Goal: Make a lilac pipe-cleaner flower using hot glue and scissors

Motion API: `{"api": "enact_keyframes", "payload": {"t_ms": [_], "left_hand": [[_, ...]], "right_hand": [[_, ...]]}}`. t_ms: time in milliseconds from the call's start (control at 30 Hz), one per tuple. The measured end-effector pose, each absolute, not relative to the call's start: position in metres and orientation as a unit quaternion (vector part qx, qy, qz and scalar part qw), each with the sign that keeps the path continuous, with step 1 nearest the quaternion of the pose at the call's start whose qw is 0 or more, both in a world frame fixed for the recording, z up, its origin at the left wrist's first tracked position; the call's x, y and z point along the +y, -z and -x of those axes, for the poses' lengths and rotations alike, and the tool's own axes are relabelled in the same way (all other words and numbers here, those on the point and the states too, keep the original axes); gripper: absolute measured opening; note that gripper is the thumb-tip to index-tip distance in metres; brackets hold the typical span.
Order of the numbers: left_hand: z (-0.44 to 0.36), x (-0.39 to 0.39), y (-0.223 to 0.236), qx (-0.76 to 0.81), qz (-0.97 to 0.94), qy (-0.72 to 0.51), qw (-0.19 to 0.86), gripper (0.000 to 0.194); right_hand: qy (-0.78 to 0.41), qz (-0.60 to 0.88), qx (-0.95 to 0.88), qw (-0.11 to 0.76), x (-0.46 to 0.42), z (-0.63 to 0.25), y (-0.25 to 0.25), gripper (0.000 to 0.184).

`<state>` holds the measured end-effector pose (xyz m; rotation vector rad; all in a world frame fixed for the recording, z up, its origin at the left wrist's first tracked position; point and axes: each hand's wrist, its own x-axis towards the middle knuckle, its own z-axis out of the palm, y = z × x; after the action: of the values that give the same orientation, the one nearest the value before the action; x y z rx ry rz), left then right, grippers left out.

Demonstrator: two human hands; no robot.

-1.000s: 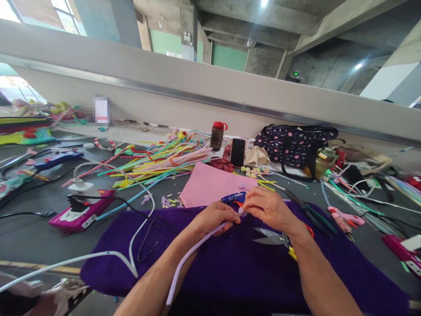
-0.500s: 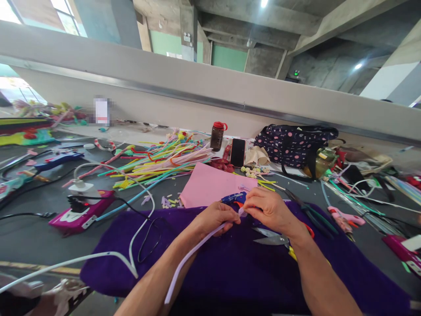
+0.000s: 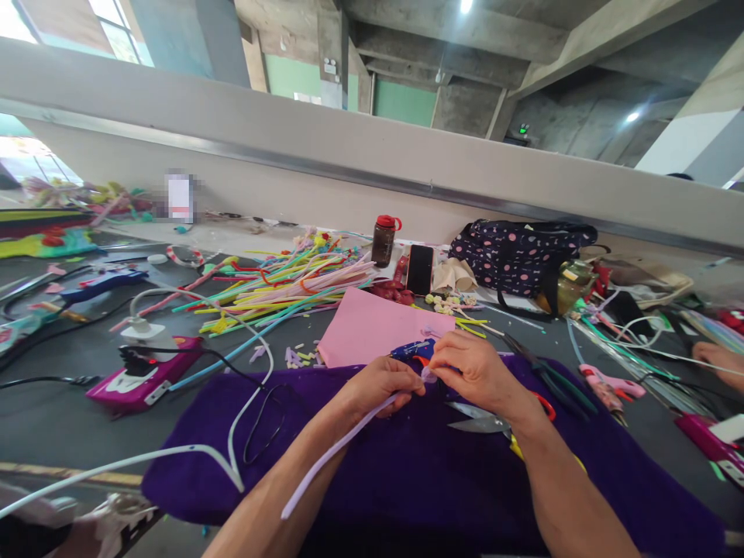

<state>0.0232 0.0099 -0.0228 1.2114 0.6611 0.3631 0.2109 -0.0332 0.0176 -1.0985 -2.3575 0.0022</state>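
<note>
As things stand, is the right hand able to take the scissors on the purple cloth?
Probably not immediately: the right hand seems to pinch the end of the lilac pipe cleaner, and its forearm partly covers the handles of the scissors.

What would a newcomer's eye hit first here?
Likely, mid-picture: left hand holding a lilac stem, right hand pinching at its far end, above a dark purple cloth. Next, the bright pink sheet behind them and the colourful stem heap beyond it to the left. Then the magenta power strip, far left.
</note>
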Motion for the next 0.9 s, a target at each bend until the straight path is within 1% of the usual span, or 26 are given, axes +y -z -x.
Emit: {"api": "enact_keyframes", "payload": {"t_ms": [167, 333, 467, 600, 700, 767, 900], "left_hand": [[-0.023, 0.010, 0.025, 0.292, -0.554, -0.175, 0.759, 0.015], [-0.023, 0.010, 0.023, 0.299, -0.558, -0.169, 0.755, 0.015], [-0.023, 0.009, 0.020, 0.304, -0.554, -0.170, 0.756, 0.015], [-0.023, 0.006, 0.016, 0.301, -0.548, -0.205, 0.753, 0.018], [-0.026, 0.005, 0.015, 0.320, -0.555, -0.268, 0.720, 0.023], [-0.027, 0.004, 0.015, 0.339, -0.559, -0.313, 0.689, 0.026], [-0.028, 0.003, 0.017, 0.351, -0.559, -0.361, 0.658, 0.029]], "right_hand": [[-0.008, 0.415, -0.873, 0.256, -0.033, -0.210, -0.018, 0.014], [-0.057, 0.399, -0.871, 0.280, -0.033, -0.213, -0.020, 0.018], [-0.088, 0.411, -0.839, 0.346, -0.034, -0.217, -0.024, 0.022], [-0.127, 0.454, -0.771, 0.428, -0.034, -0.216, -0.026, 0.021], [-0.196, 0.505, -0.693, 0.476, -0.032, -0.213, -0.022, 0.020], [-0.260, 0.529, -0.642, 0.491, -0.031, -0.210, -0.018, 0.023], [-0.354, 0.508, -0.590, 0.519, -0.030, -0.204, -0.013, 0.017]]}}
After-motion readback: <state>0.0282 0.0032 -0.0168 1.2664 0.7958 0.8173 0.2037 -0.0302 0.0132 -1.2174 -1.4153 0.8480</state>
